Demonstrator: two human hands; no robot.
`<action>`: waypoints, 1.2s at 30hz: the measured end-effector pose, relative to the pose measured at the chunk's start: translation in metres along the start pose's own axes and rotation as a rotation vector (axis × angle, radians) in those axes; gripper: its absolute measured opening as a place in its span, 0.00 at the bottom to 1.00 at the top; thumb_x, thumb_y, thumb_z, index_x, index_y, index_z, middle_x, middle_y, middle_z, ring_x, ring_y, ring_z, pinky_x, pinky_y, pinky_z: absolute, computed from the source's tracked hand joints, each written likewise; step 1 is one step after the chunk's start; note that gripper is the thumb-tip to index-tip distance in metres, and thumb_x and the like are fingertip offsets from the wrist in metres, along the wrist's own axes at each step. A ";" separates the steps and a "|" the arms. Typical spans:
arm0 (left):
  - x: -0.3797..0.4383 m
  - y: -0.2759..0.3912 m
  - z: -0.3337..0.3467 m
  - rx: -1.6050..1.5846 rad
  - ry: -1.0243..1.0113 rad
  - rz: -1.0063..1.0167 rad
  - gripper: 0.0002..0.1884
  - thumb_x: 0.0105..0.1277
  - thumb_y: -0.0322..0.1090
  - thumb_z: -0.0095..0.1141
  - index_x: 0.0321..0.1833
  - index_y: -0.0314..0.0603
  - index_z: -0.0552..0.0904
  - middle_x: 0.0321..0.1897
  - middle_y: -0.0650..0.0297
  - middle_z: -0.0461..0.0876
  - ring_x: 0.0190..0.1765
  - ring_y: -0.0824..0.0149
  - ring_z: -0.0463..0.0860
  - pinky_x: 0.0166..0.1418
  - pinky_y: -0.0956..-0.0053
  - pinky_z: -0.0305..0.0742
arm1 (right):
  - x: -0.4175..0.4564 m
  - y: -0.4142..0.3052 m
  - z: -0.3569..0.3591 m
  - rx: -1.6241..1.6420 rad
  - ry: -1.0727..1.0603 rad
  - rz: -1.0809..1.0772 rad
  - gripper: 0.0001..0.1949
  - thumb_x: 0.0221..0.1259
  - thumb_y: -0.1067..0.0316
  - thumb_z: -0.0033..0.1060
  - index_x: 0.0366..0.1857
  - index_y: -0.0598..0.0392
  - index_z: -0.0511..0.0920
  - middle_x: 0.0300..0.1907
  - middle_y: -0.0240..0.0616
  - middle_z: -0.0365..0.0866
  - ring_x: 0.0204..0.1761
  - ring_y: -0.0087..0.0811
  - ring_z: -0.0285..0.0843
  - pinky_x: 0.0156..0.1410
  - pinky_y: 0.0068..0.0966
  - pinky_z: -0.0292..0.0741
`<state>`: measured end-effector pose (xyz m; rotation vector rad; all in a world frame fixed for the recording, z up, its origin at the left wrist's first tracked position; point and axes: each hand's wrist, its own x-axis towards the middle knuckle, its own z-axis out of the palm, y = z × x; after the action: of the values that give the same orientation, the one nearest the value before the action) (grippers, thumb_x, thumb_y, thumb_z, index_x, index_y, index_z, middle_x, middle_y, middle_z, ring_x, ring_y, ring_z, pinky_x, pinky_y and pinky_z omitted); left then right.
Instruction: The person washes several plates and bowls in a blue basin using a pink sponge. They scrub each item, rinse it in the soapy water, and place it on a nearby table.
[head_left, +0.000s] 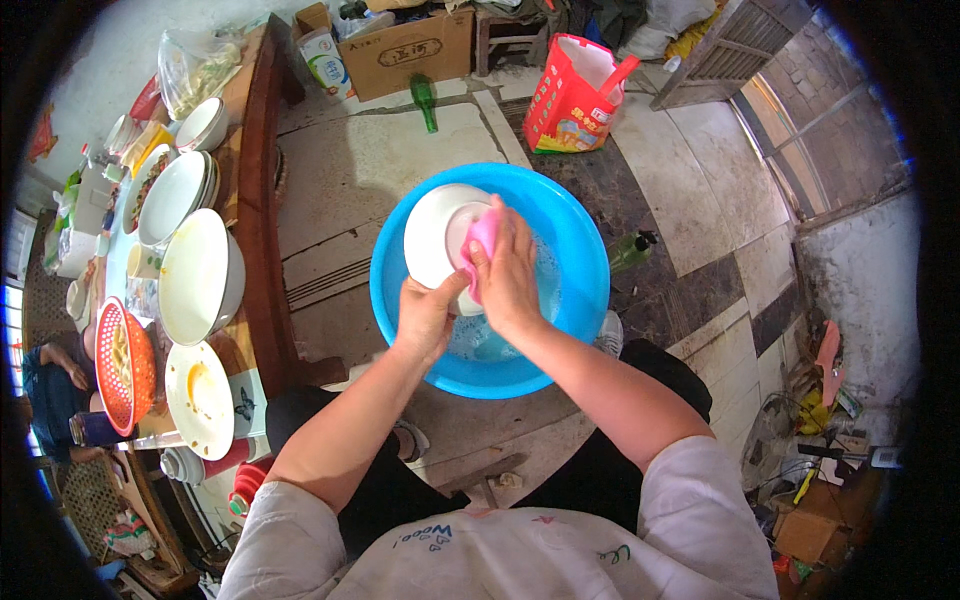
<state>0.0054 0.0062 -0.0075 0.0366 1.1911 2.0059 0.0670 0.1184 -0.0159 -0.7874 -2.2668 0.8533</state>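
A round white plate is held tilted above soapy water in a large blue plastic basin on the floor. My left hand grips the plate's lower edge, with the thumb on the near face. Against the plate's right part, my right hand presses a pink cloth. Suds float on the water below the hands. Part of the plate lies hidden behind the cloth and my right hand.
On the table at left stand a large white bowl, stacked plates, a stained plate and an orange colander. Green bottles and a red bag stand around the basin. Another person is at far left.
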 end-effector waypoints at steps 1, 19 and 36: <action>-0.003 -0.003 0.003 -0.074 0.047 0.001 0.18 0.61 0.22 0.65 0.55 0.35 0.80 0.46 0.60 0.86 0.44 0.67 0.85 0.46 0.72 0.81 | 0.001 -0.003 0.001 -0.105 0.016 -0.076 0.29 0.72 0.59 0.52 0.72 0.59 0.61 0.64 0.58 0.67 0.67 0.56 0.65 0.72 0.45 0.63; 0.015 0.027 -0.035 0.535 0.156 -0.125 0.22 0.51 0.19 0.64 0.52 0.25 0.80 0.45 0.49 0.85 0.43 0.55 0.87 0.48 0.60 0.83 | -0.032 0.112 0.018 -0.617 -0.566 0.254 0.47 0.62 0.51 0.62 0.76 0.67 0.46 0.76 0.68 0.42 0.77 0.66 0.39 0.79 0.56 0.47; 0.022 0.016 -0.034 0.698 0.092 -0.194 0.22 0.47 0.25 0.68 0.48 0.27 0.83 0.38 0.51 0.86 0.38 0.57 0.87 0.40 0.64 0.82 | -0.068 0.142 0.048 -0.566 -0.859 0.208 0.20 0.58 0.69 0.57 0.54 0.63 0.78 0.58 0.57 0.78 0.64 0.52 0.73 0.66 0.42 0.72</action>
<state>-0.0330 -0.0083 -0.0217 0.1705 1.8262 1.3595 0.1231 0.1418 -0.1687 -1.0475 -3.3238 0.7193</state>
